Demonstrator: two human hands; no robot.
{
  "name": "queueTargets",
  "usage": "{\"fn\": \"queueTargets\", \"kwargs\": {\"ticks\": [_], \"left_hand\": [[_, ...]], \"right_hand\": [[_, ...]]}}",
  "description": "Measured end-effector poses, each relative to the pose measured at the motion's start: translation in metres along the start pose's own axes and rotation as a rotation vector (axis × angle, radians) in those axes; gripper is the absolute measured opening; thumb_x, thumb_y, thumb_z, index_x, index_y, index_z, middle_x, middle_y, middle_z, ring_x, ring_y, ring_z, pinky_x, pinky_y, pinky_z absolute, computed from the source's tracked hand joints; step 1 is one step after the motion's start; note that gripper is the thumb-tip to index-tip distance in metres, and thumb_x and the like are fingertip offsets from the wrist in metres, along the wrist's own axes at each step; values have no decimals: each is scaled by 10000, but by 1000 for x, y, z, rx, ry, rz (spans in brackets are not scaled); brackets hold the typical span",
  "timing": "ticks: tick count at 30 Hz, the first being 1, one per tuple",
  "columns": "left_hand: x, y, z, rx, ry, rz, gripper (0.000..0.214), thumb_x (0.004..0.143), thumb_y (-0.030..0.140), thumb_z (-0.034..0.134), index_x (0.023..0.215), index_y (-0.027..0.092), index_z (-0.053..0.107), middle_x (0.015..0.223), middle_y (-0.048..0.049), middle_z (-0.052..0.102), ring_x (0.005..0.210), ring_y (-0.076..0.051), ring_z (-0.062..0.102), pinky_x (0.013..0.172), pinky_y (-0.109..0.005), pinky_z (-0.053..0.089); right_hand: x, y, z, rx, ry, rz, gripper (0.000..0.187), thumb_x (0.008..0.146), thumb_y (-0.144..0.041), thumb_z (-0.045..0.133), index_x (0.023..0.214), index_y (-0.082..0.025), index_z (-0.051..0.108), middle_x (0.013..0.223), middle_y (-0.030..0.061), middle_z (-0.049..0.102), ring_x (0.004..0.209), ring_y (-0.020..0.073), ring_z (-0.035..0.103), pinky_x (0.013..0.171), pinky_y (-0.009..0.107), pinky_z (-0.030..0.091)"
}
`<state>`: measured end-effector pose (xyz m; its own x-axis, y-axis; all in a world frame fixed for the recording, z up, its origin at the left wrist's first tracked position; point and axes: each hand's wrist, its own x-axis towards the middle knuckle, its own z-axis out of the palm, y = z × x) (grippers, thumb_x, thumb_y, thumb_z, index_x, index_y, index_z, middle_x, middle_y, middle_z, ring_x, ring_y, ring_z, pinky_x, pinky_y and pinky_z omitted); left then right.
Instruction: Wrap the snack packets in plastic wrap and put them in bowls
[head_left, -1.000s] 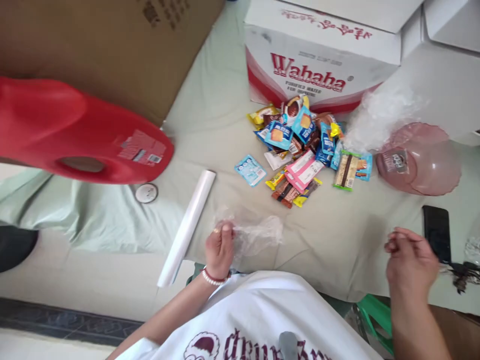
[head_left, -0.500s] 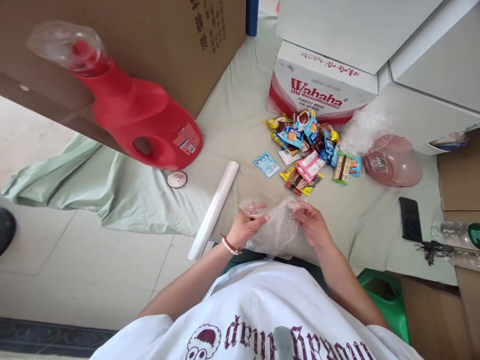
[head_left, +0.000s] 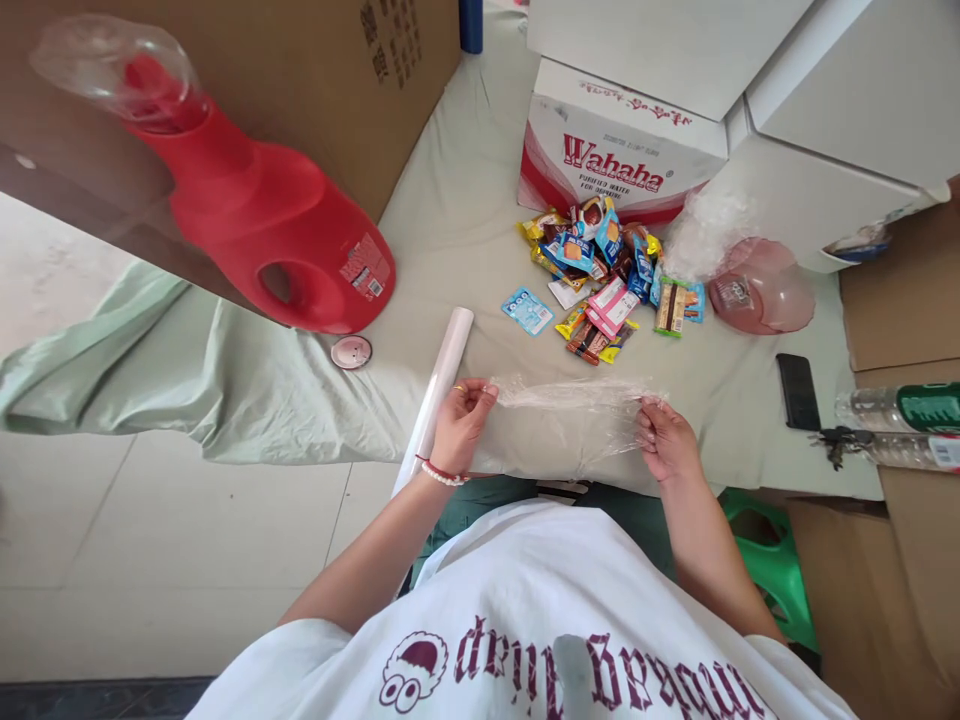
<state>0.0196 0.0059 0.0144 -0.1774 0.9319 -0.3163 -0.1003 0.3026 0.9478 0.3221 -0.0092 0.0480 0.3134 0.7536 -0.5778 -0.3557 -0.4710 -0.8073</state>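
A sheet of thin clear plastic film (head_left: 570, 395) is stretched sideways between my two hands, gathered along its upper edge. My left hand (head_left: 461, 420) pinches its left end, beside a white roll (head_left: 442, 375) lying aslant on the cloth. On the other side my right hand (head_left: 666, 437) grips the film's right end with closed fingers. Whether the film is a bag or a flat sheet I cannot tell. Beyond it lies a heap of wrapped snacks (head_left: 600, 265), with a light blue packet (head_left: 527, 311) at its left.
A large red jug (head_left: 277, 230) stands at the left near a small round pink object (head_left: 351, 352). Behind the snacks is a Wahaha carton (head_left: 615, 150). To the right are a pink translucent bowl (head_left: 772, 300), a black phone (head_left: 798, 390), keys (head_left: 836, 445) and plastic bottles (head_left: 870, 408).
My hands have moved apart, the left one leftward and the right one rightward. The bunched film between them is now drawn out wide. The camera view has shifted slightly.
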Motion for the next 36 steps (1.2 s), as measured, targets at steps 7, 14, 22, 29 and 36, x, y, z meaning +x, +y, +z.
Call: {"fn": "queueTargets", "kwargs": {"ticks": [7, 14, 22, 29, 36], "left_hand": [[-10, 36, 18, 345, -265, 506, 734, 747, 598, 846, 1313, 184, 630, 1293, -157, 669, 1277, -321, 602, 1126, -477, 454], [-22, 17, 81, -78, -758, -136, 563, 756, 730, 785, 852, 185, 684, 878, -88, 759, 843, -228, 727, 817, -362, 569], [-9, -10, 73, -179, -295, -252, 583, 823, 770, 674, 832, 201, 548, 671, 11, 640, 510, -118, 607, 477, -237, 404], [-18, -2, 75, 260, -59, 130, 652, 667, 538, 916, 1089, 215, 537, 889, 17, 563, 780, -142, 579, 694, -279, 467], [-29, -9, 95, -124, -648, -416, 644, 671, 577, 922, 1062, 216, 559, 977, -19, 617, 905, -190, 645, 753, -333, 553]], "right_hand": [[-23, -22, -3, -156, -180, 64, 513, 562, -508, 987, 826, -181, 693, 523, -104, 384, 428, 20, 230, 375, 169, 144], [-24, -24, 9, -302, -264, -86, 564, 629, -560, 945, 1034, -198, 793, 631, -61, 520, 542, 72, 393, 489, 203, 318], [-8, 5, 7, -228, -130, -216, 523, 628, -674, 894, 791, -225, 681, 853, 15, 700, 844, 176, 633, 763, 306, 567], [-17, 7, 23, -233, -50, -191, 567, 686, -740, 824, 851, -244, 603, 666, -28, 611, 562, 141, 593, 415, 225, 453], [-45, 17, 34, -209, -283, -303, 443, 874, -686, 716, 904, -250, 645, 879, 17, 738, 434, 67, 407, 379, 234, 324]]}}
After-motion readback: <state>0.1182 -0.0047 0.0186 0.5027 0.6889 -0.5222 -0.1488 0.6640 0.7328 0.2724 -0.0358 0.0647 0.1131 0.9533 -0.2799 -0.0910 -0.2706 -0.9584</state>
